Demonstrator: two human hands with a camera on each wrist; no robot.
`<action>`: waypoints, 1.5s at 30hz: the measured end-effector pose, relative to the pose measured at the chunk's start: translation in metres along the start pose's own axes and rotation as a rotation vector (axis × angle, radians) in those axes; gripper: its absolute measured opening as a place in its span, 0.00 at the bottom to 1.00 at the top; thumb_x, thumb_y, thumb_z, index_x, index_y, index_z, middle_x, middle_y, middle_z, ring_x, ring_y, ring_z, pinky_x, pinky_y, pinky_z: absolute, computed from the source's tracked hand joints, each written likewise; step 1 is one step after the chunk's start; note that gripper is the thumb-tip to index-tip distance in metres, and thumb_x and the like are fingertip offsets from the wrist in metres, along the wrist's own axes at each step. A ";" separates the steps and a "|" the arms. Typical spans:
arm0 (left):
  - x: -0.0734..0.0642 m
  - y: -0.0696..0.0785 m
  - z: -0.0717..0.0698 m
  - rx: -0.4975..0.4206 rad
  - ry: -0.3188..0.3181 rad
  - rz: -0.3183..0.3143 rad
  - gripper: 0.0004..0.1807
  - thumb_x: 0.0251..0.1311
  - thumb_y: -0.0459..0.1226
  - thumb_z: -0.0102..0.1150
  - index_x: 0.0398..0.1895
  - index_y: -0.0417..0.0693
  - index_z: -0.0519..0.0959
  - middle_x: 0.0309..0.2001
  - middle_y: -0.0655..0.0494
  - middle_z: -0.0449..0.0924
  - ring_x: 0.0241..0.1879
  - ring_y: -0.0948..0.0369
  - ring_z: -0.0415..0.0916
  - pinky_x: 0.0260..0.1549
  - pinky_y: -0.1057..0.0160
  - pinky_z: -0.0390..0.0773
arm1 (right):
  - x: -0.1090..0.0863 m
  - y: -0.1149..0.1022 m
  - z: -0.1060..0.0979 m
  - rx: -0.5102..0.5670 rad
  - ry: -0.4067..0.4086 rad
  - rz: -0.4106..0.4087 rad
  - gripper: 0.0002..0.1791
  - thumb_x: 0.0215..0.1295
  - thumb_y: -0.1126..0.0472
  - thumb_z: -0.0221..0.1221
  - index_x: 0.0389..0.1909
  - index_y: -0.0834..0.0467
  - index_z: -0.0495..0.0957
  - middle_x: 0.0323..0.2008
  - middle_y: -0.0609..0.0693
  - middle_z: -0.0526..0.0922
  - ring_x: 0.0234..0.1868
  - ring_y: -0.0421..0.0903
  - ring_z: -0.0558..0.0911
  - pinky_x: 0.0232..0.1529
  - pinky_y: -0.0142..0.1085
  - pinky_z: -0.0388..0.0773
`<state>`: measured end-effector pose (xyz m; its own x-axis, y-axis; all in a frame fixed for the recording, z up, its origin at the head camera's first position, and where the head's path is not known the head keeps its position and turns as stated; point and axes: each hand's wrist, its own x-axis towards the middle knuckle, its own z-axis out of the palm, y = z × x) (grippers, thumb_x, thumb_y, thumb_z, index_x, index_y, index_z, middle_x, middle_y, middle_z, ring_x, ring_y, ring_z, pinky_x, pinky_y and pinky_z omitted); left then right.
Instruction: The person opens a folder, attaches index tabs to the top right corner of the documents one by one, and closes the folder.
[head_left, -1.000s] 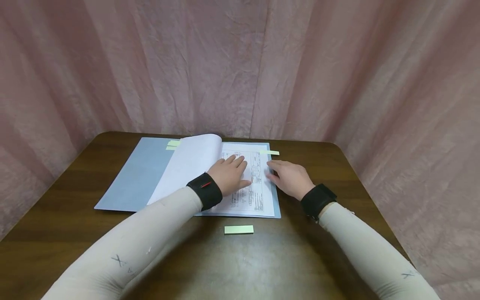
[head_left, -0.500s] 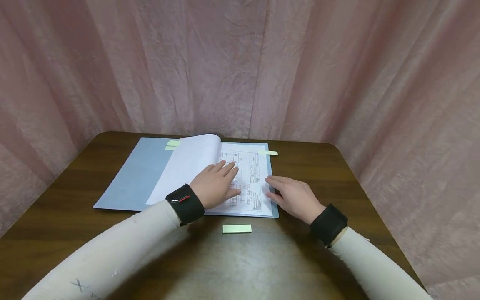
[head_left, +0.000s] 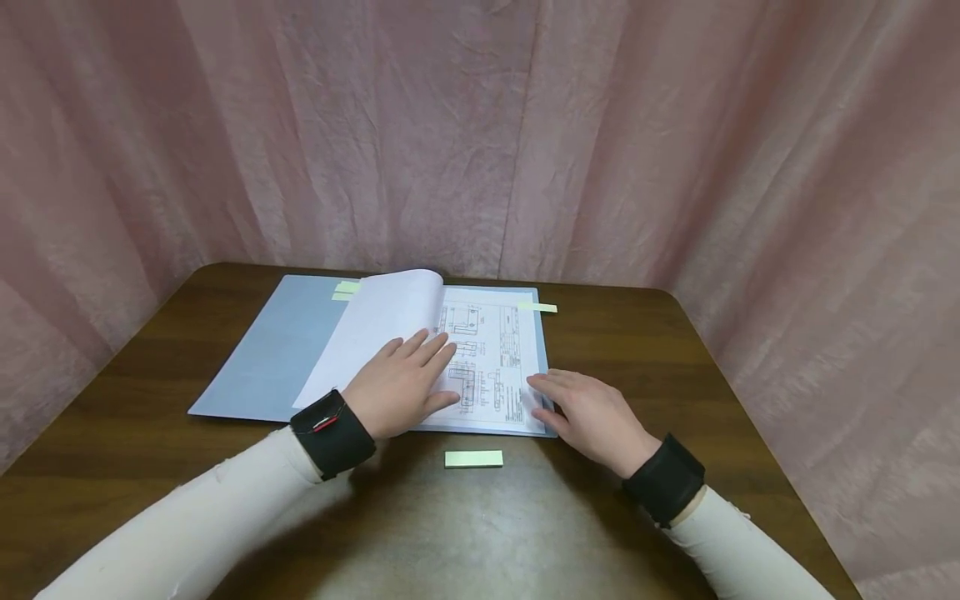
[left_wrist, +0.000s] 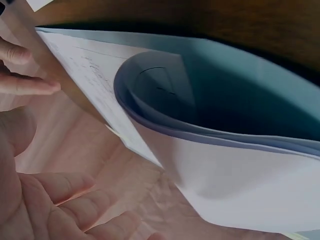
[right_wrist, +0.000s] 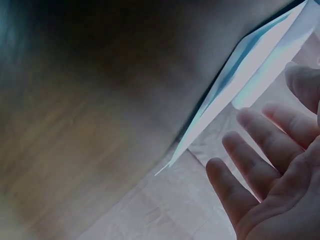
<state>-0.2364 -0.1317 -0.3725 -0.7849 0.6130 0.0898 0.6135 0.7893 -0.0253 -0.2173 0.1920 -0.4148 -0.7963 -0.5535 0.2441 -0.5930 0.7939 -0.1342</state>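
Observation:
A light blue folder point(head_left: 258, 358) lies spread on the table, with papers inside. Its turned-over white pages point(head_left: 367, 325) bulge in a roll at the fold, seen from the side in the left wrist view. To the right a technical drawing point(head_left: 491, 333) faces up. My left hand point(head_left: 397, 387), fingers spread, is over the turned pages and the drawing's left edge; contact is unclear. My right hand point(head_left: 592, 417) is by the drawing's lower right edge, fingers extended, holding nothing. A pale yellow-green sticky tab point(head_left: 537, 307) juts past the sheet's upper right edge.
A pad of pale yellow-green sticky notes point(head_left: 473, 459) lies in front of the folder. More sticky tabs point(head_left: 346, 289) show at the top of the turned pages. A pink curtain point(head_left: 450, 142) hangs behind the brown wooden table point(head_left: 600, 304).
My left hand has drawn back toward me and to the left, uncovering more of the drawing. My right hand has slid nearer to me along the right edge. Folder and pad look unmoved.

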 end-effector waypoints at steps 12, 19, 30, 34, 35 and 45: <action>-0.033 -0.019 -0.006 -0.018 0.002 -0.076 0.43 0.75 0.56 0.68 0.81 0.39 0.71 0.80 0.39 0.70 0.81 0.38 0.63 0.76 0.35 0.63 | -0.012 -0.016 -0.004 -0.028 0.063 -0.058 0.18 0.68 0.57 0.78 0.57 0.55 0.91 0.51 0.47 0.92 0.52 0.46 0.88 0.54 0.45 0.85; -0.049 -0.034 -0.005 -0.017 -0.006 -0.121 0.42 0.75 0.55 0.68 0.81 0.37 0.71 0.80 0.38 0.69 0.81 0.37 0.63 0.76 0.32 0.62 | -0.021 -0.024 -0.006 -0.045 0.026 -0.036 0.12 0.70 0.57 0.77 0.51 0.52 0.92 0.46 0.44 0.92 0.48 0.42 0.89 0.50 0.43 0.86; -0.075 -0.087 -0.002 -0.033 -0.033 -0.207 0.42 0.80 0.54 0.63 0.82 0.32 0.67 0.80 0.31 0.66 0.80 0.33 0.60 0.74 0.28 0.61 | -0.019 -0.035 -0.004 -0.018 -0.004 -0.017 0.12 0.70 0.56 0.77 0.52 0.52 0.94 0.52 0.46 0.93 0.54 0.44 0.90 0.50 0.44 0.88; -0.087 -0.114 0.002 -0.051 -0.068 -0.268 0.43 0.80 0.54 0.61 0.81 0.30 0.66 0.79 0.27 0.65 0.79 0.29 0.60 0.73 0.26 0.60 | -0.016 -0.036 -0.004 -0.011 -0.025 -0.003 0.12 0.69 0.56 0.78 0.51 0.52 0.94 0.53 0.47 0.93 0.55 0.46 0.90 0.51 0.45 0.88; -0.090 -0.120 0.003 -0.055 -0.070 -0.280 0.43 0.81 0.54 0.61 0.81 0.29 0.66 0.79 0.26 0.65 0.79 0.27 0.60 0.73 0.26 0.60 | -0.015 -0.036 -0.004 -0.011 -0.028 -0.004 0.12 0.68 0.57 0.78 0.51 0.52 0.95 0.53 0.47 0.93 0.55 0.46 0.90 0.51 0.45 0.88; -0.117 -0.172 0.010 -0.117 -0.093 -0.388 0.42 0.80 0.52 0.62 0.78 0.25 0.66 0.74 0.21 0.67 0.74 0.27 0.65 0.69 0.26 0.67 | -0.014 -0.037 -0.003 -0.014 -0.054 -0.001 0.12 0.67 0.58 0.78 0.50 0.53 0.95 0.54 0.49 0.92 0.55 0.47 0.90 0.52 0.46 0.88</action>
<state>-0.2507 -0.3392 -0.3892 -0.9611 0.2757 -0.0197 0.2721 0.9563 0.1070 -0.1836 0.1715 -0.4105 -0.8010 -0.5669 0.1925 -0.5926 0.7965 -0.1204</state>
